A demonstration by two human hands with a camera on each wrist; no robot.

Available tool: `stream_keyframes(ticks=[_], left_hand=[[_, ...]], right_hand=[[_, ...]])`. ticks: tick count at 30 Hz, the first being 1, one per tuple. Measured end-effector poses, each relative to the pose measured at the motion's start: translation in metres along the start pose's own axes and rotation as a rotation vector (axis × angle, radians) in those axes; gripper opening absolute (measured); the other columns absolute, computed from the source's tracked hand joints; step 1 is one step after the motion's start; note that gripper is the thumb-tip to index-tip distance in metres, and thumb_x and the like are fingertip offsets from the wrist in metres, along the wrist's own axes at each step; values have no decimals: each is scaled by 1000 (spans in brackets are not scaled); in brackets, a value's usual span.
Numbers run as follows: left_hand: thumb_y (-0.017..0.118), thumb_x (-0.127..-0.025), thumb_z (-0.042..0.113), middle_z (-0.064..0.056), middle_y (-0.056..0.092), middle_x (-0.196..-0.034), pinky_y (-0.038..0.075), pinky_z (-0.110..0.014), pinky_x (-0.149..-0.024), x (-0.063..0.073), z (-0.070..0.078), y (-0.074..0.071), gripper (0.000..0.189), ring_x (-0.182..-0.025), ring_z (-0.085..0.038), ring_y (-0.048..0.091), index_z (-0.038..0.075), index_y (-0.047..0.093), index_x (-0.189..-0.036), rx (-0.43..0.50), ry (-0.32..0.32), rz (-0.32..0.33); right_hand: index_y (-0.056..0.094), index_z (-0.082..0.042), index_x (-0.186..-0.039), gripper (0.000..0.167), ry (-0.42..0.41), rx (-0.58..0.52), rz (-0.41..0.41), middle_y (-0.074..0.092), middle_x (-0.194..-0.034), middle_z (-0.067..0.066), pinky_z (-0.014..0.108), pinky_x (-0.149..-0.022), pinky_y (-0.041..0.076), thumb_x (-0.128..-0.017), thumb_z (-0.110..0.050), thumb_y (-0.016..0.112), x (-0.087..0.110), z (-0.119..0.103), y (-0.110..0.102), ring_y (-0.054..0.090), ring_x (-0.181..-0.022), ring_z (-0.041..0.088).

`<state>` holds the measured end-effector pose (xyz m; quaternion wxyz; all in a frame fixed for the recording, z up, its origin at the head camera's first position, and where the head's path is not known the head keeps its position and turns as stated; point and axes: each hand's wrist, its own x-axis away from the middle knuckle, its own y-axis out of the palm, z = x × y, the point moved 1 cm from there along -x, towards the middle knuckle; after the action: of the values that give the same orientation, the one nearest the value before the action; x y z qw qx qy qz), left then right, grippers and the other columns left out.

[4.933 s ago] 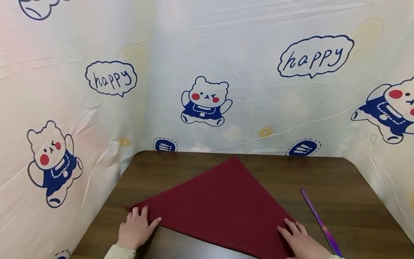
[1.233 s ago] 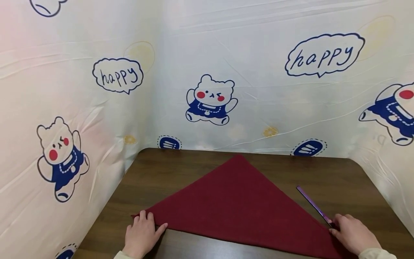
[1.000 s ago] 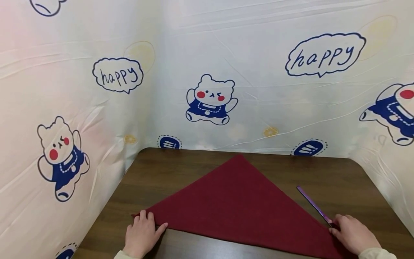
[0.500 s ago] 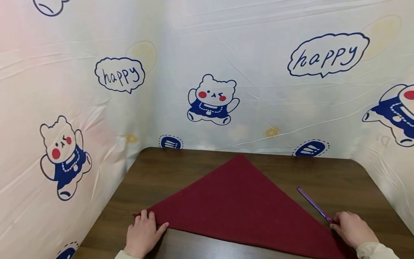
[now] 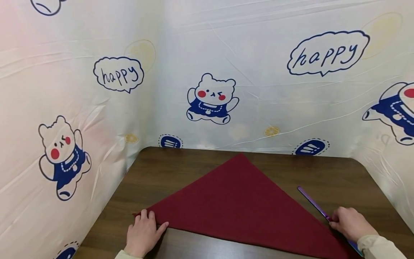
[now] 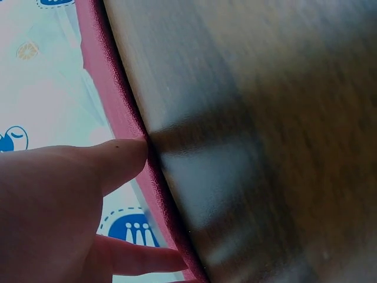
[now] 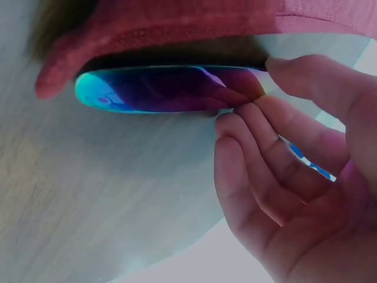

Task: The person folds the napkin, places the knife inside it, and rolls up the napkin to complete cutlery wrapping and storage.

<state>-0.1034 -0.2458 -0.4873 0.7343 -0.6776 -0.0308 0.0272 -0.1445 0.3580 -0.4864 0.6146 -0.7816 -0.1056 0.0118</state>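
A dark red cloth napkin [image 5: 239, 205] lies as a flat triangle on the brown wooden table, its long edge towards me. My left hand [image 5: 142, 233] rests on its left corner, fingers spread; in the left wrist view the thumb [image 6: 126, 159] touches the edge. Beside the napkin's right edge is a shiny purple table knife [image 5: 312, 202]. My right hand [image 5: 352, 223] pinches it around the middle between thumb and fingers, hiding that part. In the right wrist view the knife's rounded blue-purple end [image 7: 147, 91] lies alongside the napkin's corner [image 7: 53, 76].
The wooden table [image 5: 181, 167] has rounded far corners. A white printed curtain [image 5: 258, 72] with bears and "happy" bubbles hangs close behind the table and along both sides.
My right hand has gone from the napkin to the knife and now pinches it. The napkin's right corner reaches further right than before. The left hand stays on the left corner.
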Motion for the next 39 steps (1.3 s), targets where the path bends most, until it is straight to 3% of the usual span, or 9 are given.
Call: stream_keyframes(ticks=[8,20,30,39], left_hand=[[66,-84,52,-19,52,-95,47,-50,-55,-1,-2,3,64,-81,-34,55,-8,60,-106,10,5,7],[65,-85,51,-21,53,-99,48,-52,-57,-3,-2,2,64,-85,-35,55,-9,59,-108,8,6,-10],[66,-85,50,-21,52,-100,49,-52,-58,-1,-2,2,64,-86,-36,55,-9,59,-109,12,9,-14],[66,-85,51,-21,53,-102,49,-52,-59,-2,-4,2,63,-88,-36,56,-8,59,-108,20,11,-19]], right_hand=[[56,-10,-73,22,74,-32,-84,55,-69,-1,35,-58,41,-78,-23,72,-3,4,5,49,-65,15],[49,-13,-66,26,8,-5,31,48,-61,-2,33,-54,37,-71,-21,73,-3,4,10,43,-58,15],[48,-12,-65,29,35,14,4,47,-59,-1,33,-53,37,-69,-25,73,-1,3,10,43,-57,15],[46,-13,-64,30,-14,41,108,45,-57,-2,33,-52,36,-65,-23,74,3,1,10,42,-55,15]])
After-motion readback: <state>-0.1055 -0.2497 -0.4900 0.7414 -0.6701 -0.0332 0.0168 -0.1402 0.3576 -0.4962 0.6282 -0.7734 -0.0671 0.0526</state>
